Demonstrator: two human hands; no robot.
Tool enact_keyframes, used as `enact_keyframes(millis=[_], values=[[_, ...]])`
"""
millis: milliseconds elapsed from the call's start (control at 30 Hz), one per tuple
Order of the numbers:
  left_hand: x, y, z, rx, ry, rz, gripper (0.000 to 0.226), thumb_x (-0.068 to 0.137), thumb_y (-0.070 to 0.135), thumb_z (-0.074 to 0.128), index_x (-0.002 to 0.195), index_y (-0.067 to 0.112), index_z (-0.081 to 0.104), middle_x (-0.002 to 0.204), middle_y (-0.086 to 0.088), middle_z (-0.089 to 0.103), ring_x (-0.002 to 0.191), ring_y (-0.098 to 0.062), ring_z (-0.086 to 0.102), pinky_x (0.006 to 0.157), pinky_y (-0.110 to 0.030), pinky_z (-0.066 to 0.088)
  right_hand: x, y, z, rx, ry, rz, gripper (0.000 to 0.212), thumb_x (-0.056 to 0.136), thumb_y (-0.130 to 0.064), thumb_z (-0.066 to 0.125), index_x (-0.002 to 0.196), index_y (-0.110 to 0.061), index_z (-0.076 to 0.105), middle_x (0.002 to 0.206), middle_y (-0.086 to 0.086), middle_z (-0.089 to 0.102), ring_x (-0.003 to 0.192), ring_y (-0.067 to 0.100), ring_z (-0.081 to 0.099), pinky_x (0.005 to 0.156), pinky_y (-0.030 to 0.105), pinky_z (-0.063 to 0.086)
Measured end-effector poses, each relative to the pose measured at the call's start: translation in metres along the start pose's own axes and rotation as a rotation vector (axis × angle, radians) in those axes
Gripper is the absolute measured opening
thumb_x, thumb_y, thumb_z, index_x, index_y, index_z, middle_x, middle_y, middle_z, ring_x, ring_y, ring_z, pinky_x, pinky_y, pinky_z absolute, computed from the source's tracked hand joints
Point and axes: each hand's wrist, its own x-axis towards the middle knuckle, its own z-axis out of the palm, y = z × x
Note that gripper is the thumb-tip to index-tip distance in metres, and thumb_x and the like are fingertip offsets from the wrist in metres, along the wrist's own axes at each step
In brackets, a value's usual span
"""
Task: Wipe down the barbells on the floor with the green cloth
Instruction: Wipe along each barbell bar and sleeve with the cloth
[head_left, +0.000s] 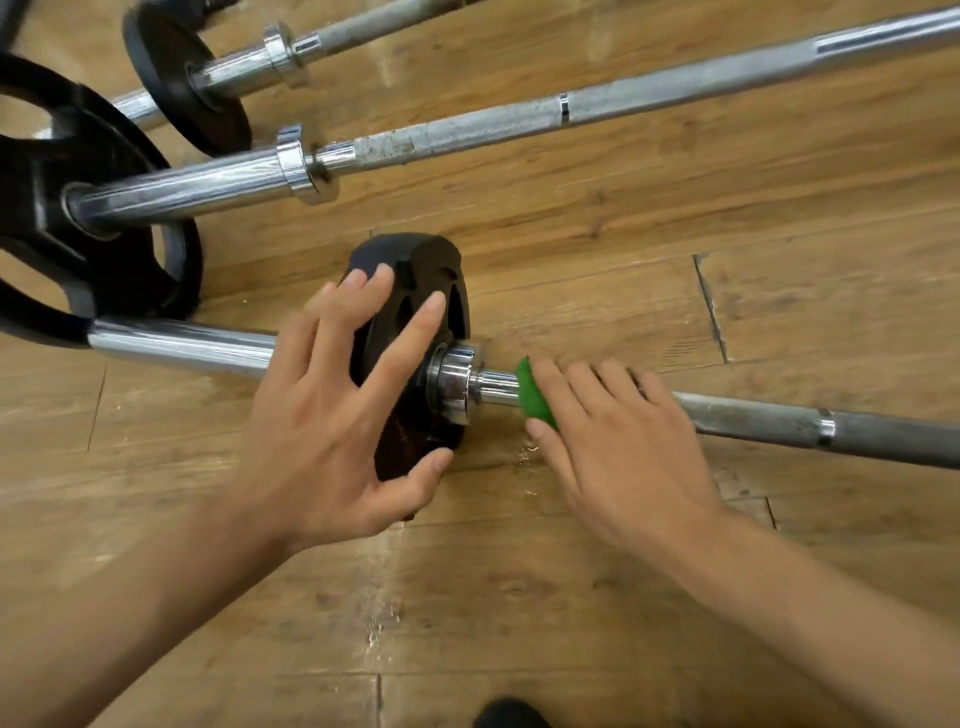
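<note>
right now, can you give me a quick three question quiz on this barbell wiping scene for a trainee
1. Fill the gap: the left hand spreads its straight fingers over the small black ____.
2. True or false: the green cloth is on the nearest barbell, at the image-right side of its chrome collar.
3. Which of the hands grips the cloth? A the left hand, B the right hand, C both.

Key: 1 plate; 2 true; 3 B.

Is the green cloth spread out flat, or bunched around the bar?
Bunched: the right hand grips the green cloth around the nearest barbell.
</note>
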Motion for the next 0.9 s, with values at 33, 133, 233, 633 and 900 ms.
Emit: enact_keyframes(millis=[33, 133, 233, 633, 900], values=[[0.003, -0.003, -0.004, 0.014, -0.032, 0.007, 0.081, 0.099, 0.064, 0.037, 0.157, 0.008, 0.040, 0.150, -0.034, 0.042, 0.135, -0.048, 0.042, 0.114, -0.054, 0.031, -0.007, 0.009, -0.001, -0.031, -0.009, -0.016, 0.061, 0.109, -0.050, 0.026, 0.152, -0.010, 0.042, 0.125, 0.008, 0.060, 0.103, 0.030, 0.052, 0.087, 0.044, 0.039], [0.020, -0.010, -0.016, -0.015, -0.149, -0.025, 0.079, 0.104, 0.064, 0.022, 0.158, 0.009, 0.044, 0.150, -0.028, 0.044, 0.130, -0.043, 0.044, 0.107, -0.053, 0.035, -0.025, 0.031, -0.005, -0.101, -0.015, -0.078, 0.063, 0.108, -0.054, 0.025, 0.145, -0.008, 0.044, 0.117, 0.010, 0.059, 0.098, 0.033, 0.054, 0.082, 0.045, 0.042], [0.032, -0.010, -0.019, -0.112, -0.212, -0.110, 0.080, 0.106, 0.066, 0.014, 0.159, 0.013, 0.041, 0.154, -0.021, 0.046, 0.141, -0.039, 0.043, 0.113, -0.054, 0.034, -0.028, 0.025, -0.007, -0.103, 0.027, -0.099, 0.057, 0.105, -0.048, 0.032, 0.137, -0.005, 0.051, 0.108, 0.011, 0.057, 0.093, 0.031, 0.053, 0.078, 0.044, 0.039], [-0.003, 0.022, -0.037, 0.012, -0.336, -0.137, 0.077, 0.104, 0.066, 0.025, 0.159, 0.015, 0.043, 0.160, -0.021, 0.037, 0.148, -0.043, 0.034, 0.114, -0.063, 0.035, -0.034, 0.020, -0.004, -0.066, 0.082, -0.309, 0.043, 0.100, -0.039, 0.047, 0.127, -0.007, 0.053, 0.097, 0.007, 0.060, 0.082, 0.026, 0.058, 0.070, 0.038, 0.039], [-0.034, 0.047, -0.037, 0.089, -0.307, -0.172, 0.071, 0.103, 0.056, 0.034, 0.156, 0.010, 0.047, 0.159, -0.024, 0.039, 0.148, -0.047, 0.033, 0.112, -0.065, 0.033, -0.113, 0.102, -0.021, -0.150, -0.052, -0.363, 0.056, 0.108, -0.034, 0.030, 0.144, 0.006, 0.045, 0.102, 0.018, 0.057, 0.083, 0.035, 0.057, 0.070, 0.046, 0.051]])
